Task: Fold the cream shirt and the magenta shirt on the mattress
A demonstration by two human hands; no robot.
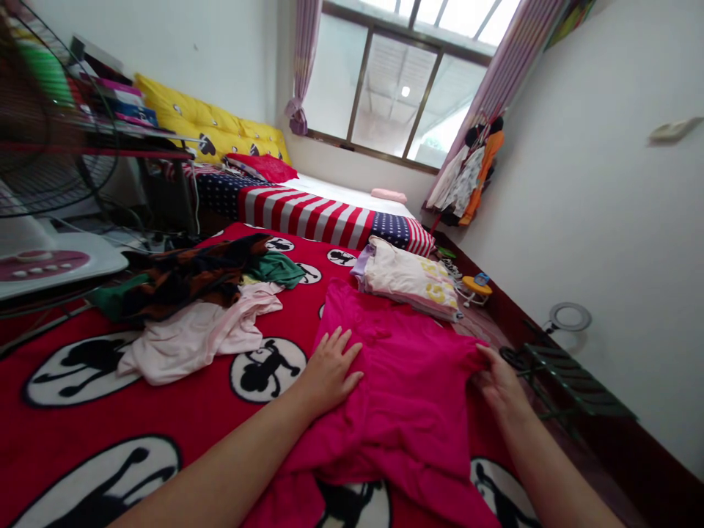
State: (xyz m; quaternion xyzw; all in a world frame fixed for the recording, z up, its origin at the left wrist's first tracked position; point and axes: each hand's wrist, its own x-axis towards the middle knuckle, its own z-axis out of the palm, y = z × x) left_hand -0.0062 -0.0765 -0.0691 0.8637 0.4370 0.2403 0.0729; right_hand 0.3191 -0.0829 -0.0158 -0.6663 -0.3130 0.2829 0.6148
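Note:
A bright pink garment (407, 367) lies spread out on a red blanket (203, 440) printed with black figures in white ovals. My left hand (331, 370) rests flat on the garment's left side, its fingers stretched apart. At the right edge, my right hand (498, 378) pinches a corner of the same cloth between thumb and fingers. Just beyond the garment sits a stack of folded clothes (410, 275), with a cream-coloured piece on top. To the left is a loose heap with a pale pink garment (201, 334), dark brown cloth (192, 275) and green cloth (278, 270).
An electric fan (49, 264) stands at the left, beside a cluttered table (143, 139). Behind is a bed with a stars-and-stripes cover (308, 213). On the right are a dark green rack (577, 378), a ring light (570, 317) and clothes hanging (467, 176) near the window.

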